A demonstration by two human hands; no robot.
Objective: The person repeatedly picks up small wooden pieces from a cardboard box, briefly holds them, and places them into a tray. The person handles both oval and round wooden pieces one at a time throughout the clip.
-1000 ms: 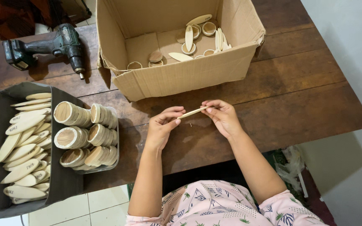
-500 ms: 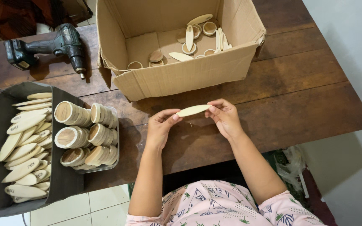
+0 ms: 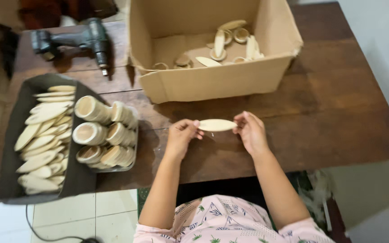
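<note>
A thin, pale, leaf-shaped wooden blank [image 3: 217,125] hangs level just in front of the open brown cardboard box [image 3: 212,81], its two pointed tips pinched between the fingertips of the left hand [image 3: 182,135] and the right hand [image 3: 250,131], both closed on it. It looks light and stiff but slender enough to snap if flexed, so the tips or the edges near them seem the safest hold. The hands stand apart, one at each end, above the dark wooden table [image 3: 338,108].
</note>
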